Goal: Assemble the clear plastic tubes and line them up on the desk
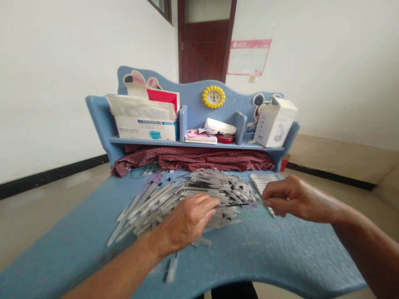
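Observation:
My left hand (195, 218) is over a heap of translucent white pen barrels (212, 182), fingers together and fingertips turned to the right; what they grip is hidden. At the right, my right hand (289, 198) is closed in a pinch on the clear end of a thin pen refill (238, 204). Its dark part stretches leftward, level, towards my left fingertips. Close behind my right hand lies a row of white pens (263, 178), partly covered by it. A loose pen barrel (172, 268) rests near the front edge, below my left wrist.
The blue desk (280, 253) has a curved front edge. Small black caps (160, 183) lie behind the heap. A checked red cloth (193, 157) is bunched under the shelf, which carries a mask box (146, 128), notebooks (201, 139) and a white carton (276, 122).

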A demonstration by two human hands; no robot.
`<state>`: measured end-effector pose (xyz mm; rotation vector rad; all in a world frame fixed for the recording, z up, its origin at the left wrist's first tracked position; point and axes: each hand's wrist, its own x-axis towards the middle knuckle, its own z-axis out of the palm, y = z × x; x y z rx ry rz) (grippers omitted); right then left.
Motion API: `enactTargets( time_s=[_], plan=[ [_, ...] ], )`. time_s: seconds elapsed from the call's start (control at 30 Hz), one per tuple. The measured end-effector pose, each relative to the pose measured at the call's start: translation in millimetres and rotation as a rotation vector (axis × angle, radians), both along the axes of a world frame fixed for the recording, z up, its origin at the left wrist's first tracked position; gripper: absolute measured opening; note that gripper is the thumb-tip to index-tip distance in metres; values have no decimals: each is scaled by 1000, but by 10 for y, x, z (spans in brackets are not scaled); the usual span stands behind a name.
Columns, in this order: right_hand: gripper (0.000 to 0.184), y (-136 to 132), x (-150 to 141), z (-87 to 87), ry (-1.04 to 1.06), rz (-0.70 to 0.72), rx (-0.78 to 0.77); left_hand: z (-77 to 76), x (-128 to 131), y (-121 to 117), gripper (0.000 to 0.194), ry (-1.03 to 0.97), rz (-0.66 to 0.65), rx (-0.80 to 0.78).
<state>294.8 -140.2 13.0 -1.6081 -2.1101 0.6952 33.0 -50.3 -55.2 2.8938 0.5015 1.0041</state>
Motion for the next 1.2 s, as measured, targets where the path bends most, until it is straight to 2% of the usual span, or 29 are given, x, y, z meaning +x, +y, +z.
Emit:
enactTargets(
  time_s=[0.2, 0.33, 0.47, 0.53, 0.63, 0.73, 0.8, 0.93, 1.2],
  plan=[
    [14, 223, -424, 17, -20, 102, 150, 77, 32, -44, 18, -55, -36, -137],
    [14, 346, -617, 78, 21, 165, 167, 124, 31, -60, 17, -149, 7, -277],
    [18, 452, -586, 112, 119, 162, 71, 161, 18, -63, 17, -227, 56, -529],
    [19, 532, -507, 83, 96, 150, 26, 172, 18, -59, 19, -286, 42, -691],
    [13, 681, -381, -35, -221, 102, 84, 186, 19, -50, 20, -362, -6, -833],
    [20, 805, -291, -204, -616, 63, 137, 198, 19, -53, 18, -370, -12, -854],
    [22, 849, -252, -310, -711, 38, 130, 199, 22, -62, 18, -353, 0, -866],
    [25, 866, -209, -439, -751, 26, 116, 179, 40, -75, 22, -303, 37, -891],
    [28, 867, -227, -552, -795, 21, 117, 167, 53, -74, 29, -272, 88, -909]
  ],
)
